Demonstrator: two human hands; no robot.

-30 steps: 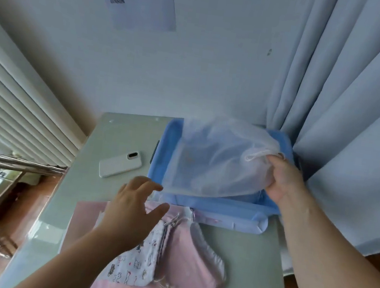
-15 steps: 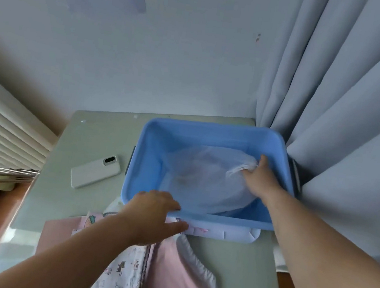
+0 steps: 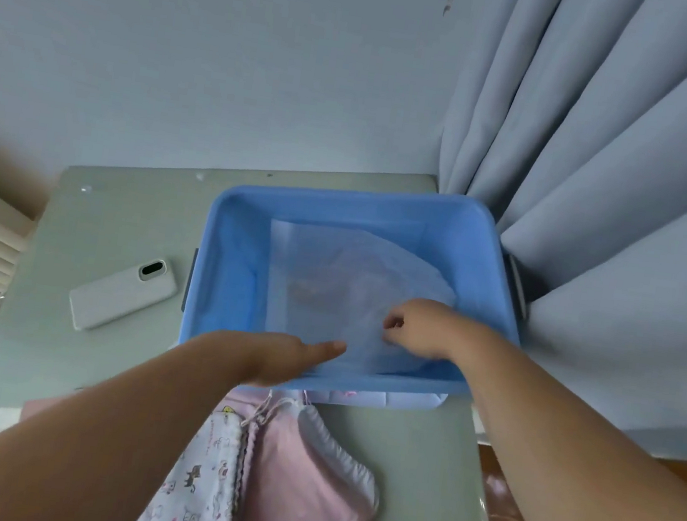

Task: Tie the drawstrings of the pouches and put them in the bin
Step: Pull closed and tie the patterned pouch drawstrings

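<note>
One pale grey-green desk [image 3: 120,213] carries all. Far side: blue rectangular plastic bin [image 3: 230,245]; flat inside it, sheer white mesh drawstring pouch [image 3: 331,276]. Nearer, pink cotton pouch [image 3: 302,495] and cat-print white pouch [image 3: 199,481] wait on desk. Flat left hand [image 3: 272,356], fingers straight, on near rim: steady bin. Curled right hand [image 3: 420,327] pinches mesh edge: release low, avoid snagging strings.

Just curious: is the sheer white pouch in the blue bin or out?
In. The white pouch lies inside the blue bin, below its rim.
</note>
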